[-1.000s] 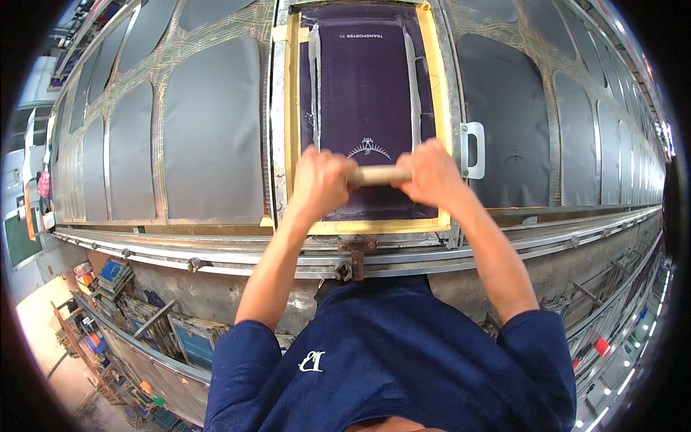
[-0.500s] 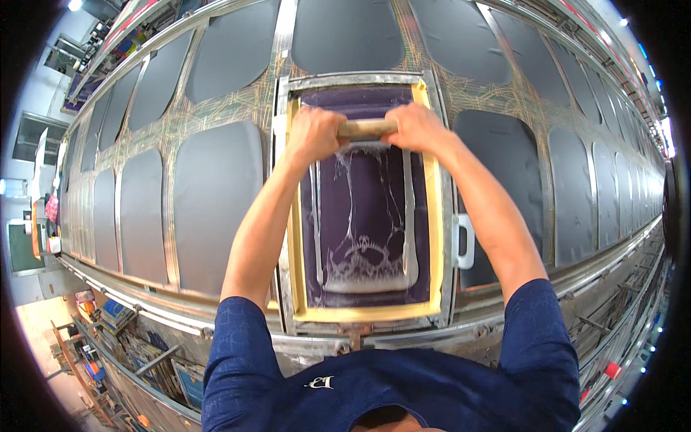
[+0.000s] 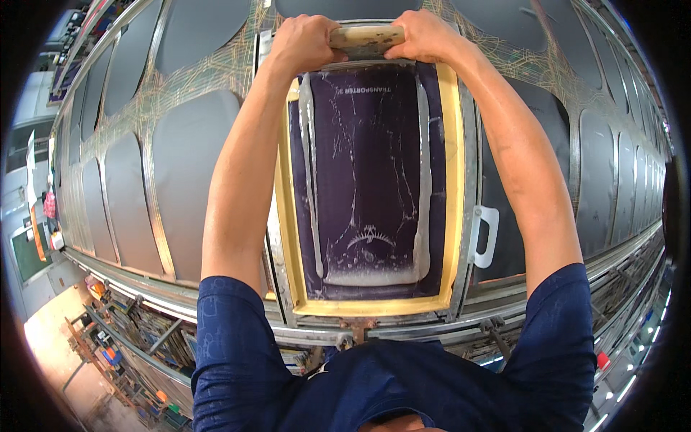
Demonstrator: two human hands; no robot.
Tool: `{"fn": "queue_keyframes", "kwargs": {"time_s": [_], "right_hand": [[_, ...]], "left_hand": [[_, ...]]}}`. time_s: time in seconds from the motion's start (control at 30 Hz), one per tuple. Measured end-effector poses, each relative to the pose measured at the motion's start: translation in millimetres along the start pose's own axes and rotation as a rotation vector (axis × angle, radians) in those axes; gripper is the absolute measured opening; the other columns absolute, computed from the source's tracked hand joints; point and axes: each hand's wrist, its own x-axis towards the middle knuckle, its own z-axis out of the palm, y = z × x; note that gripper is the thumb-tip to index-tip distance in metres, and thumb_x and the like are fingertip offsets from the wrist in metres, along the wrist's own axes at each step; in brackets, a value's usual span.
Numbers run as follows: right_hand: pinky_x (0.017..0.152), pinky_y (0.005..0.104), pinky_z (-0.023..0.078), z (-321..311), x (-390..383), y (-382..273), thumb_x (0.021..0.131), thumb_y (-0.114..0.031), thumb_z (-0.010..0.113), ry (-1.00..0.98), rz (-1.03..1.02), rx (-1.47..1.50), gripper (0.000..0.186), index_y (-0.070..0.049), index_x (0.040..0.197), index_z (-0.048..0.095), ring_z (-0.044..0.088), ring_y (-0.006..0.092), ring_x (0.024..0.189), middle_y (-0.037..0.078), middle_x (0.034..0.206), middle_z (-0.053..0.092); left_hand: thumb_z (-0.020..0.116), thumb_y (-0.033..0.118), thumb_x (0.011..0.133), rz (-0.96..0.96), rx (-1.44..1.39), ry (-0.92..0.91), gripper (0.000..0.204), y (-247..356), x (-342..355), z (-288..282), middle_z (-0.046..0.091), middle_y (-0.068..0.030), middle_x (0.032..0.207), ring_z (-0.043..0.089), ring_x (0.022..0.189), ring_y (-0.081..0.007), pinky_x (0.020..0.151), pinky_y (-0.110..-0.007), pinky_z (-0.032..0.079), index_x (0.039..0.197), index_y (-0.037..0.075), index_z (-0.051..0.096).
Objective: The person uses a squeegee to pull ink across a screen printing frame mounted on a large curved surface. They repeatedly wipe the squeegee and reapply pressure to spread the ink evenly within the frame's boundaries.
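Note:
My left hand [image 3: 302, 45] and my right hand [image 3: 427, 36] are wrapped round the two ends of a squeegee [image 3: 367, 37] with a worn wooden grip. It lies across the far end of a screen-printing frame [image 3: 282, 273]. Yellow tape [image 3: 452, 180] lines the inner edges of this metal frame. Inside, the dark purple mesh [image 3: 371, 158] carries a light printed design and thin streaks of whitish ink. Thicker whitish ink [image 3: 425, 237] runs along both sides and the near end. The squeegee's blade edge is mostly hidden.
Dark rounded panels [image 3: 194, 173] lie in rows on the long table on both sides of the frame. A white handle [image 3: 486, 236] sticks out at the frame's right. A metal rail [image 3: 410, 331] runs along the near table edge, and cluttered racks [image 3: 162, 360] stand at lower left.
Both hands have moved away from me with the squeegee, toward the far end of the frame. More of the mesh and its light design now shows behind it.

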Motion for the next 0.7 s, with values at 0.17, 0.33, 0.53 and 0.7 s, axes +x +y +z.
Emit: {"fn": "queue_keyframes", "kwargs": {"time_s": [0.17,0.33,0.53,0.7], "right_hand": [[0.073,0.0434,0.055,15.7,-79.1,-43.2,0.074,-0.035,0.087,-0.006,0.018,0.021,0.035,-0.010,0.096,0.076,0.071,0.0370,0.081,0.018,0.082,0.073],[0.074,0.0446,0.055,50.6,-201.6,-115.8,0.075,-0.033,0.085,-0.054,0.081,0.077,0.030,-0.009,0.089,0.074,0.070,0.0375,0.084,0.016,0.083,0.072],[0.082,0.0472,0.053,92.5,-345.9,-195.4,0.077,-0.037,0.085,-0.113,0.004,-0.006,0.031,-0.010,0.087,0.073,0.071,0.0335,0.081,0.012,0.078,0.072],[0.084,0.0406,0.054,69.2,-338.0,-169.6,0.084,-0.043,0.080,0.048,0.226,0.690,0.053,-0.004,0.118,0.073,0.072,0.0316,0.094,0.017,0.099,0.075]], "left_hand": [[0.089,0.037,0.069,0.042,-0.023,0.021,0.037,34.6,-74.5,12.0,0.074,-0.0133,0.085,0.071,0.084,-0.0364,0.077,-0.047,0.055,0.099,0.018,0.078],[0.088,0.025,0.066,0.064,-0.077,0.050,0.021,97.8,-204.8,24.5,0.071,-0.0101,0.072,0.071,0.074,-0.0317,0.073,-0.045,0.053,0.076,0.014,0.072],[0.081,0.016,0.066,0.063,-0.086,0.095,0.017,176.9,-364.3,39.1,0.068,-0.0051,0.072,0.067,0.074,-0.0257,0.078,-0.041,0.045,0.073,0.012,0.066],[0.080,0.021,0.071,0.044,0.007,0.133,0.018,184.5,-385.9,37.9,0.071,-0.0034,0.089,0.066,0.091,-0.0226,0.084,-0.040,0.045,0.084,0.014,0.070]]}}
